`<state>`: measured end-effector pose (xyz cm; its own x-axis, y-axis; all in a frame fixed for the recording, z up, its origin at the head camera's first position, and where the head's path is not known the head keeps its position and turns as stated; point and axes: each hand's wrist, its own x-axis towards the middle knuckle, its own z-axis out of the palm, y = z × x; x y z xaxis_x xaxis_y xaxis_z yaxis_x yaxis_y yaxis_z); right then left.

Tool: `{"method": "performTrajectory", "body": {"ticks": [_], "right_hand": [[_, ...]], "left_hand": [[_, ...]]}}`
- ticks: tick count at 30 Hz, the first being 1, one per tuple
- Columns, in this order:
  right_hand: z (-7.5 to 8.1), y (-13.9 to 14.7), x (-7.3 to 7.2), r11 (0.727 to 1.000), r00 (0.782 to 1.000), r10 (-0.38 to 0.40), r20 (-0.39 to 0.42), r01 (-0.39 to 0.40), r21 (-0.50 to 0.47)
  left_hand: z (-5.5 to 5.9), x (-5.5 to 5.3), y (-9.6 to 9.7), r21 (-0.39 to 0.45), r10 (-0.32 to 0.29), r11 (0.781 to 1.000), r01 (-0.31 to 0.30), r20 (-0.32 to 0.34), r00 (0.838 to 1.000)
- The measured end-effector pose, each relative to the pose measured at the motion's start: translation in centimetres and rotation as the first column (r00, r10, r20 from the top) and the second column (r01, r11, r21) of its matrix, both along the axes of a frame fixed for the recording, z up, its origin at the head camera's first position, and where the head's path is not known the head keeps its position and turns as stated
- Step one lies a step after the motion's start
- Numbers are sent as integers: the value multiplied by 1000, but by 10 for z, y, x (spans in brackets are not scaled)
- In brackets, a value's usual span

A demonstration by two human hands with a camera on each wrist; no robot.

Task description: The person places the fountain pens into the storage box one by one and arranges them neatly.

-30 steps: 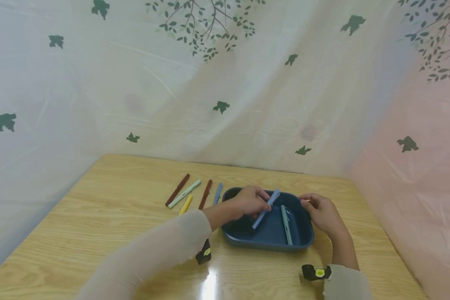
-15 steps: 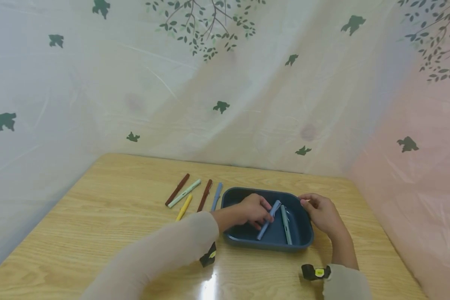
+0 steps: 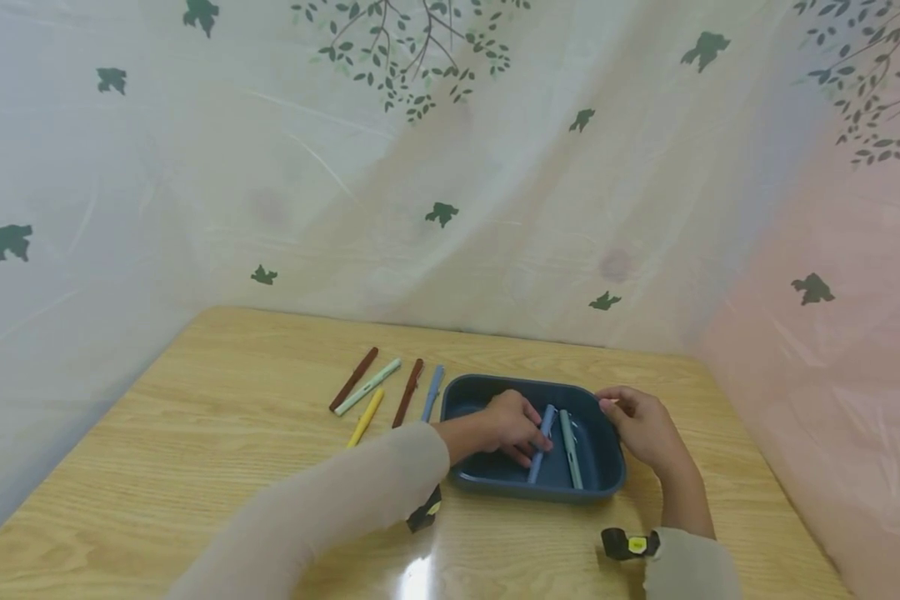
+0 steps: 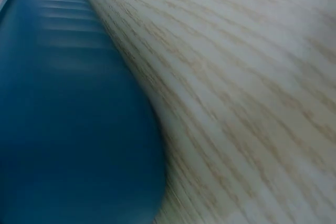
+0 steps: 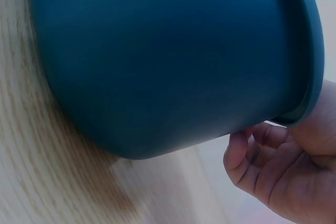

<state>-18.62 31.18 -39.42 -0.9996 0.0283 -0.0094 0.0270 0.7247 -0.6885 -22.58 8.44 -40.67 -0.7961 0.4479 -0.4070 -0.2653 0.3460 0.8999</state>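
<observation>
Inside the dark blue tray, my left hand pinches a blue pen, which slants down close over the tray floor. A grey-green pen lies just right of it in the same tray. At the tray's far right corner my right hand grips the rim. The right wrist view has that hand's curled fingers under the rim, against the outer wall. Only the tray's outer side and wood show in the left wrist view; the left hand is out of it.
Left of the tray, several pens lie on the wooden table: a dark red pen, a pale green pen, a yellow pen, another dark red pen and a second blue pen. A printed curtain hangs behind.
My left hand has lowered the blue pen into the tray and shifted it rightward, turning it closer to parallel with the grey-green pen. The right hand stays on the rim.
</observation>
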Motion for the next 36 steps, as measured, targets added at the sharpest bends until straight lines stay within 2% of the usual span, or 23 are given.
{"method": "performTrajectory", "body": {"ticks": [5, 12, 16, 22, 30, 36], "right_hand": [[-1, 0, -1, 1000, 1000, -2, 9, 2, -19], [-2, 1, -2, 1000, 1000, -2, 9, 2, -13], [-2, 1, -3, 1000, 1000, 2, 7, -2, -4], [-2, 2, -4, 1000, 1000, 6, 8, -6, 0], [-3, 4, -4, 1000, 1000, 16, -13, -16, 18], [-3, 4, -4, 1000, 1000, 17, -21, -17, 15]], "left_hand": [[0, 4, 7, -21, 13, 1000, -13, -12, 1000], [7, 11, 14, -89, 42, 995, -45, -34, 999], [10, 12, 14, -89, 50, 995, -53, -33, 998], [9, 13, 12, -42, 64, 997, -65, -24, 998], [9, 12, 9, -9, 32, 999, -31, 28, 999], [10, 15, 11, 38, 51, 998, -53, 51, 997]]}}
